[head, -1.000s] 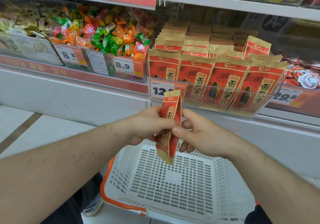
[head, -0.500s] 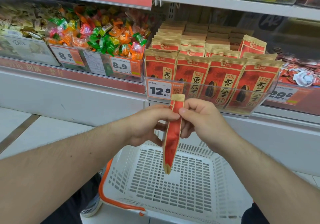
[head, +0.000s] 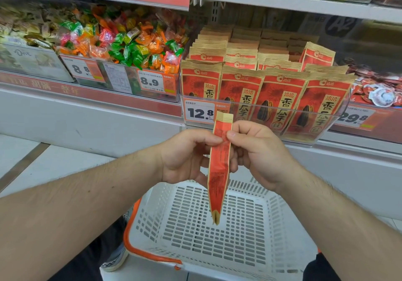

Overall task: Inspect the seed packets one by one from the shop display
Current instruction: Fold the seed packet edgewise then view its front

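I hold one red and tan seed packet (head: 218,178) upright and edge-on in front of me, above the basket. My left hand (head: 185,156) pinches its upper part from the left. My right hand (head: 256,150) pinches it from the right, thumb on the narrow red side. The packet's lower tip hangs free. Behind it, on the shelf, a clear display bin (head: 326,126) holds rows of the same seed packets (head: 280,98), standing upright with several more rows behind.
A white slotted shopping basket (head: 156,222) with an orange handle stands below my hands on the floor. Left of the packets sits a bin of wrapped candies (head: 130,43). Price tags read 12.8 and 8.9. More snacks lie at the far right (head: 380,91).
The packet has turned from showing part of its front face to fully edge-on, and both hands have shifted up to pinch it nearer its top.
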